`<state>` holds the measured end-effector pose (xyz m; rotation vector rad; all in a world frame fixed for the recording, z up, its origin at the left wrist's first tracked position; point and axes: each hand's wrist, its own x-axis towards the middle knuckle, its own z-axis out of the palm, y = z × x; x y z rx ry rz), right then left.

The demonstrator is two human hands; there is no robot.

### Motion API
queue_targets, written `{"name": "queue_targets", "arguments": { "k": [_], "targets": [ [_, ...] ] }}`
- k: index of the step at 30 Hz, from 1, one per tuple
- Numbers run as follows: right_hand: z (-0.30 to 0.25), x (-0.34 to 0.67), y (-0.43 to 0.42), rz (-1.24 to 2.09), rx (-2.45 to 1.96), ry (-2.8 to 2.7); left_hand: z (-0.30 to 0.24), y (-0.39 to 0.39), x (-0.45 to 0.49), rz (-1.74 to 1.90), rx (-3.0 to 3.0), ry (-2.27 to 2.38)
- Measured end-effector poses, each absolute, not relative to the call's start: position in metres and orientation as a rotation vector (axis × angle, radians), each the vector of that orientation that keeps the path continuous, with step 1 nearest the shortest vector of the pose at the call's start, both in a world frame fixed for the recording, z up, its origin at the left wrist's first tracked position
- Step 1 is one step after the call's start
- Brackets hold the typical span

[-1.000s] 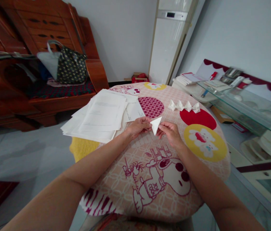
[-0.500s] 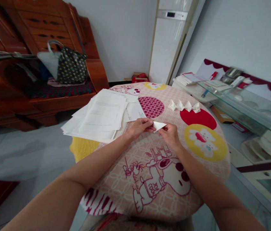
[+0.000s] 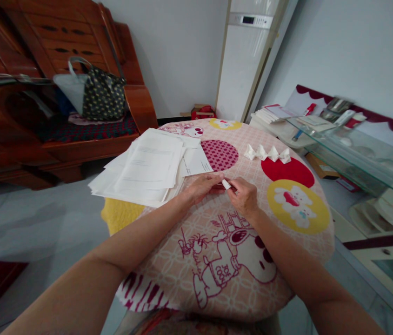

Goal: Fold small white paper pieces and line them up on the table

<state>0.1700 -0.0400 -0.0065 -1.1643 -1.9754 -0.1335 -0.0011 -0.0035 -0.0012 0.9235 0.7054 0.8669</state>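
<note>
Paper piece point(image 3: 226, 184), white & folded small, is betw. 2 hands over the middle of the round table point(image 3: 168, 260), well in from all edges. R hand point(image 3: 244, 195) is nearly closed: thumb & index tight on the piece's R end, other fingers curled in, partly hid. L hand point(image 3: 206, 186) has thumb & fingers drawn tog. on the L end, hardly any gap; can't tell how much paper's tucked inside. Only a small bit shows betw. the fingertips. Can't tell either if the hands touch the cloth point(image 3: 178, 279).

Edges: paper stack point(image 3: 143, 163) takes up the table's L side, its L corner seemingly poking past the rim; its R side comes near the L hand, so little room that way. Row of 4 folded shapes point(image 3: 268, 154), also white, is near the far R edge, well apart from the R hand, R-most 1 on the red circle point(image 3: 297, 173). Bare cloth runs from the hands to the near edge, w/ forearms point(image 3: 140, 235) over it; more bare cloth lies beyond the hands twd. the far edge. Glass shelf unit point(image 3: 349, 144) is close off the R edge; wooden bench point(image 3: 140, 104) w/ dark patterned bag point(image 3: 103, 95) is off the far L.
</note>
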Motion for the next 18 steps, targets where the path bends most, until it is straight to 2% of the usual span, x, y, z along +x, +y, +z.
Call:
{"name": "queue_targets", "arguments": {
  "k": [12,18],
  "targets": [
    [-0.0123,0.1693,-0.0376,-0.016,-1.274,-1.864,-0.0004,0.0000,-0.0069,0.749,0.918,0.687],
    [-0.0058,0.1705,-0.0381,0.362,-1.360,-1.740,0.0014,-0.0006,-0.0065,0.769,0.932,0.758]
  ]
}}
